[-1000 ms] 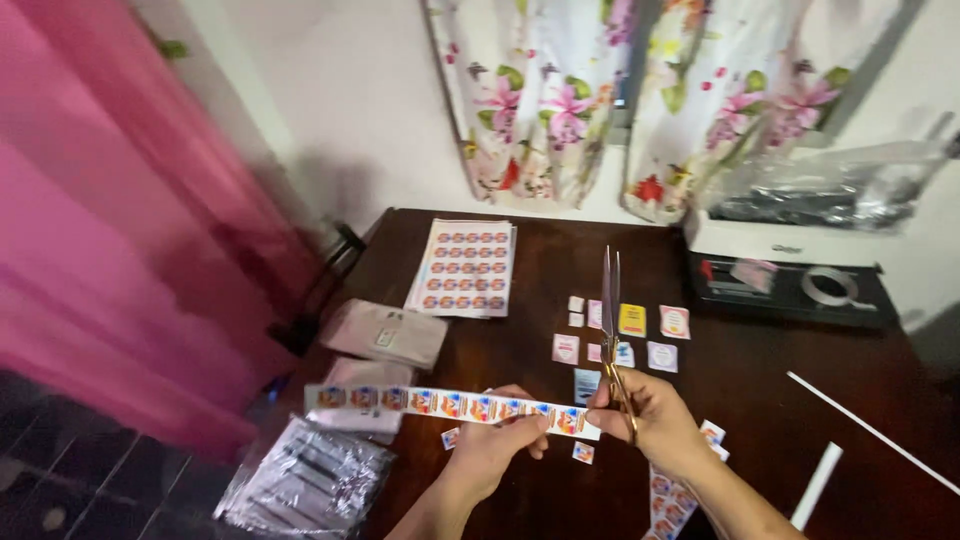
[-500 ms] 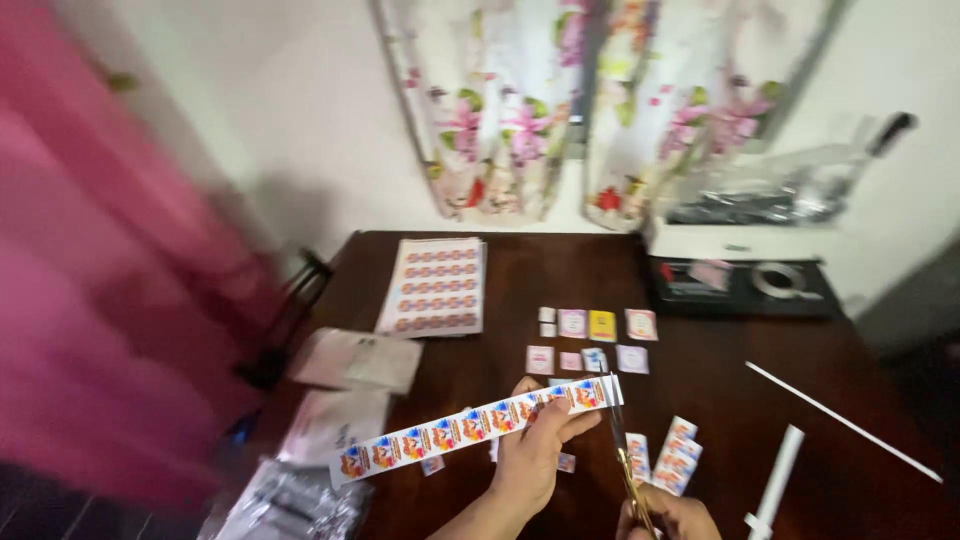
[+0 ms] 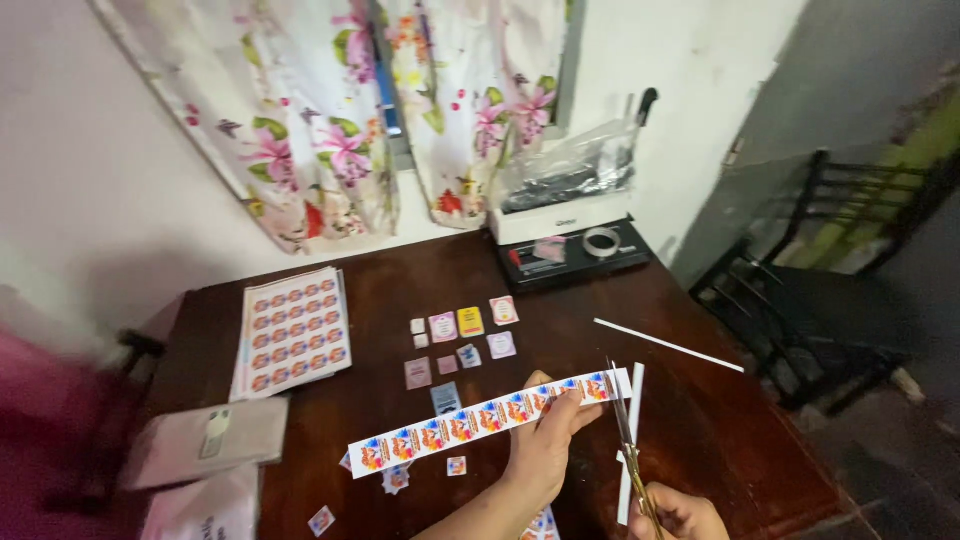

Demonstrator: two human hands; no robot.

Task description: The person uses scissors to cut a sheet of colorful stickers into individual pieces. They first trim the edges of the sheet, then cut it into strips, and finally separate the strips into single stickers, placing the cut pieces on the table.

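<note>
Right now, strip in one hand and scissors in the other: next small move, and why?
Probably close the scissors to snip off the end label. The left hand holds the sticker strip level above the table, and the open blades in the right hand already meet the strip's right end, by the last label.

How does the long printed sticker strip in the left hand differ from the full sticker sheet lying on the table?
The long printed sticker strip is one narrow row, held up by the left hand; the full sticker sheet has many rows and lies flat, untouched. Scissors meet the strip's end. Both carry small orange-toned stickers.
</note>
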